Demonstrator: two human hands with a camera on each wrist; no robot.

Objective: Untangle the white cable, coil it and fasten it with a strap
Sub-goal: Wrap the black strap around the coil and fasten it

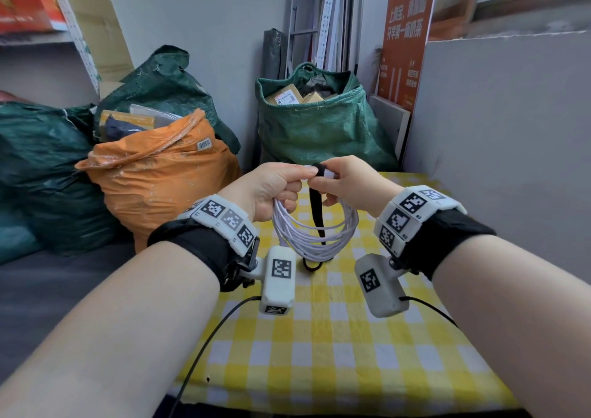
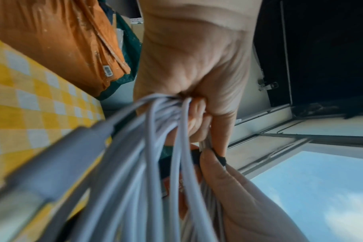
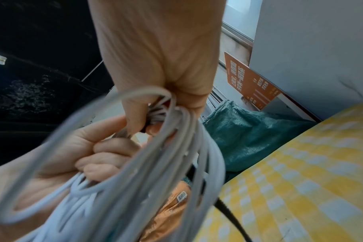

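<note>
In the left wrist view's lower left, the white cable (image 2: 52, 163) blurs near its plug. The strap (image 1: 318, 213) top hides between fingertips, perhaps looped.

orange sack (image 1: 160, 181), green bags (image 1: 313, 120), checked tablecloth (image 1: 351, 337)

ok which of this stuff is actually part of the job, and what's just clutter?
In the job:
cable, coiled, held by left hand
strap, pinched by right hand

Clutter:
orange bag
green sack
orange sign
checked cloth
</note>
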